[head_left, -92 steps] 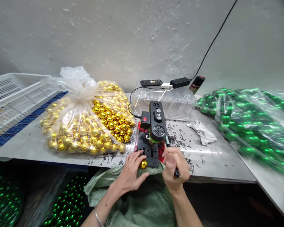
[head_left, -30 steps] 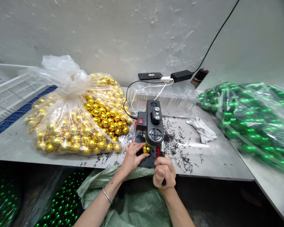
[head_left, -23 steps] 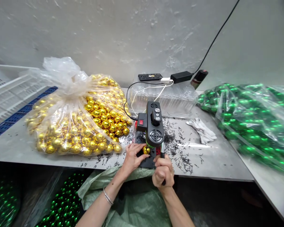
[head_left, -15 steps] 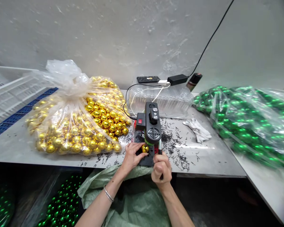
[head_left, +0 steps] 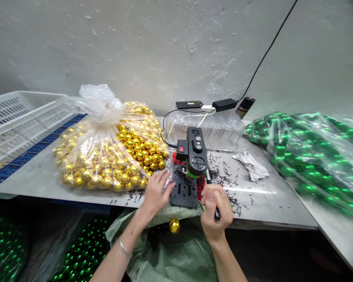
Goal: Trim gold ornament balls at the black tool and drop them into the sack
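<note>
My left hand is open, fingers spread, between the clear bag of gold balls and the small black machine. Its fingertips are by the bag's right edge, and it holds nothing. My right hand is wrapped round the black-gripped lever on the machine's right side. The machine's slotted black base plate is bare at the front. One gold ball hangs in the air below the table's front edge, over the green sack, touching neither hand.
Behind the machine, a clear plastic box stands under a power strip and black adapter. White gloves lie to the right, near bags of green balls. Black scraps litter the table. White crates stand left.
My left hand has let go of the gold ball and moved left, opening. The ball has dropped from the machine to over the sack. The view has shifted slightly; my right hand stays on the lever.
</note>
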`<action>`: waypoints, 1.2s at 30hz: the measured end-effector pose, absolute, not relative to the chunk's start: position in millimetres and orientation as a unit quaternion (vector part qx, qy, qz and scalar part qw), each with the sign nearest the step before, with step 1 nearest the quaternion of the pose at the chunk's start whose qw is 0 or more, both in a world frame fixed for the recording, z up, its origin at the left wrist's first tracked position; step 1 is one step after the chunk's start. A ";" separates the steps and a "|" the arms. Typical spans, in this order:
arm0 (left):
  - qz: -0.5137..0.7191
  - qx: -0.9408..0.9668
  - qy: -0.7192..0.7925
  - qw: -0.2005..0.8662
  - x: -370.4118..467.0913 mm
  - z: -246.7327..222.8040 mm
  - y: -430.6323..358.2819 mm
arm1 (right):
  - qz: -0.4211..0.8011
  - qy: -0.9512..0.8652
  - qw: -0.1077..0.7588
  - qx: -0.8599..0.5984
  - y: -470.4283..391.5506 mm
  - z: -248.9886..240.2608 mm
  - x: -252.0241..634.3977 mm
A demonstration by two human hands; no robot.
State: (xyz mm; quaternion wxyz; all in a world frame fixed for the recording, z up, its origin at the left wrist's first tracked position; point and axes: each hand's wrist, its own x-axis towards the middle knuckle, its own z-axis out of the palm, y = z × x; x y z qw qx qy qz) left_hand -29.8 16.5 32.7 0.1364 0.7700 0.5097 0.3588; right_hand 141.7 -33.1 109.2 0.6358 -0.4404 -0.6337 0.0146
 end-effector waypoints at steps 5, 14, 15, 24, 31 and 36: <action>0.250 0.748 0.606 0.100 -22.8 39.3 90.9 | 0.006 -0.641 0.631 -0.437 -32.8 106.8 142.2; 0.382 0.633 0.576 0.348 -24.3 46.9 71.4 | -0.003 -0.654 0.627 -0.423 -32.6 105.9 145.4; 0.414 0.582 0.555 0.426 -23.0 46.7 64.6 | -0.001 -0.654 0.626 -0.424 -32.8 106.2 145.3; 0.483 0.433 0.483 0.588 7.6 23.0 26.1 | 0.004 -0.650 0.625 -0.433 -32.8 114.0 145.4; 0.459 0.594 0.530 0.396 24.8 10.1 21.3 | -0.007 -0.661 0.616 -0.429 -33.4 110.7 147.1; 0.431 0.663 0.535 0.299 22.1 4.0 18.4 | -0.005 -0.662 0.615 -0.428 -33.7 104.1 148.8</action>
